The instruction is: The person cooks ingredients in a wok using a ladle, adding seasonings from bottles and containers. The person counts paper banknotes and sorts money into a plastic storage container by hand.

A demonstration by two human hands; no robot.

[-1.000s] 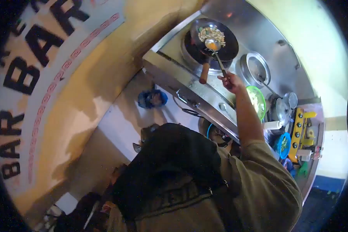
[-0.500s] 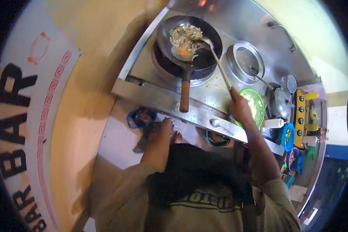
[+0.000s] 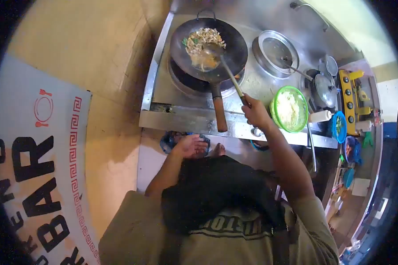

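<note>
My right hand (image 3: 255,111) is closed on the handle of a long ladle (image 3: 227,67). The ladle's bowl rests in a dark wok (image 3: 234,43), among chopped food (image 3: 205,39) and some brownish liquid. The wok sits tilted on a burner at the left of the steel stove, its wooden handle (image 3: 219,114) pointing toward me. My left hand (image 3: 192,145) is empty, fingers spread, in front of the stove edge and below the wok handle. Close to my right hand is a green bowl (image 3: 289,109) of pale shredded food.
Right of the wok stands a round metal pot (image 3: 276,54) with a ladle in it. Farther right are a lidded pot (image 3: 324,91), a white bottle (image 3: 320,116), a blue basket (image 3: 339,126) and a yellow stove (image 3: 348,99). A lettered banner (image 3: 44,168) hangs at left.
My left hand has come into view and opened beside the stove edge. The ladle has moved from the wok's right side into the food. The view has shifted.
</note>
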